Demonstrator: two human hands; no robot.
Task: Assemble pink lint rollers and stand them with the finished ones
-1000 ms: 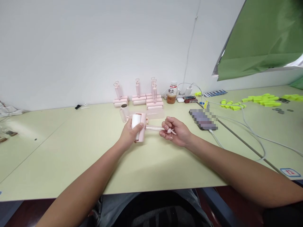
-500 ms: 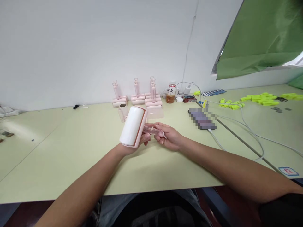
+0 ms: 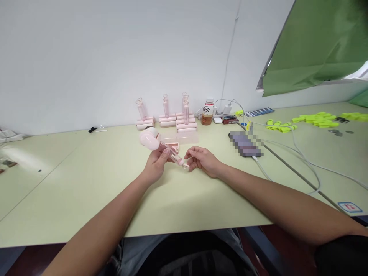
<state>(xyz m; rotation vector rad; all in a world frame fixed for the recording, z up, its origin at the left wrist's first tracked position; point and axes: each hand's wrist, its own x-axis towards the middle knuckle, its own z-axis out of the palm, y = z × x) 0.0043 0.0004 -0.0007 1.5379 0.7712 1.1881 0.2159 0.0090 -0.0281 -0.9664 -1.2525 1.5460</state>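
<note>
A pink lint roller (image 3: 171, 152) with a clear handle is held in my left hand (image 3: 155, 165), thumb along the handle. Its rounded pink end points up and left toward the back of the table. At the handle's lower end hangs a small pale loop (image 3: 186, 166). My right hand (image 3: 202, 161) is right beside that loop, fingers curved and apart; whether a fingertip touches it I cannot tell. Behind the held roller lie a pink cover piece (image 3: 174, 146) and a partly hidden paper roll.
Several pink lint rollers (image 3: 186, 124) stand handle-up along the wall. A drink bottle (image 3: 207, 112) is to their right. Farther right lie a blurred phone (image 3: 245, 144), white charging cables (image 3: 304, 157) and yellow-green pieces (image 3: 319, 120). A small black item (image 3: 92, 130) is at left.
The lint roller has turned in my left hand, so its rounded pink end shows instead of the white roll. My right hand has come off the handle and its fingers have spread.
</note>
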